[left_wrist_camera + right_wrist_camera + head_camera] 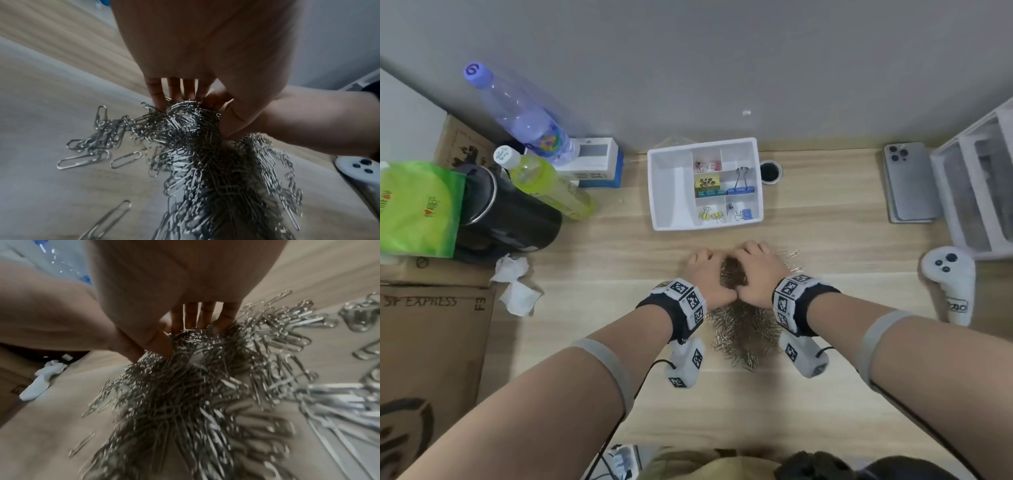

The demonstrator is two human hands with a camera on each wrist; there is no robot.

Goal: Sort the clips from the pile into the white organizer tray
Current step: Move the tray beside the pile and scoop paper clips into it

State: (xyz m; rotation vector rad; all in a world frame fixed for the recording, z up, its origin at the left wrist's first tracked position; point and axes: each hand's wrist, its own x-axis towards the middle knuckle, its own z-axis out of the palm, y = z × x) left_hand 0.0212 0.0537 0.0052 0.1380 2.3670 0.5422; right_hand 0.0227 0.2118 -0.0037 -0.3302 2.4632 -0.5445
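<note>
A big pile of silver paper clips [743, 335] [205, 162] [185, 394] lies on the wooden desk. My left hand [705, 270] [185, 100] and right hand [756, 270] [195, 324] sit side by side at its far end. Their fingers curl down into a clump of clips and their thumbs press in from the near side. The white organizer tray [671, 185] stands just beyond the hands. Its small compartments hold red, yellow, teal and blue binder clips, and its large left compartment is bare.
A phone [909, 183], a white drawer unit [983, 185] and a white controller [948, 284] are on the right. On the left stand bottles [530, 120], a black mug [506, 212], a green bag [417, 209], crumpled tissue [515, 287] and a cardboard box [431, 342].
</note>
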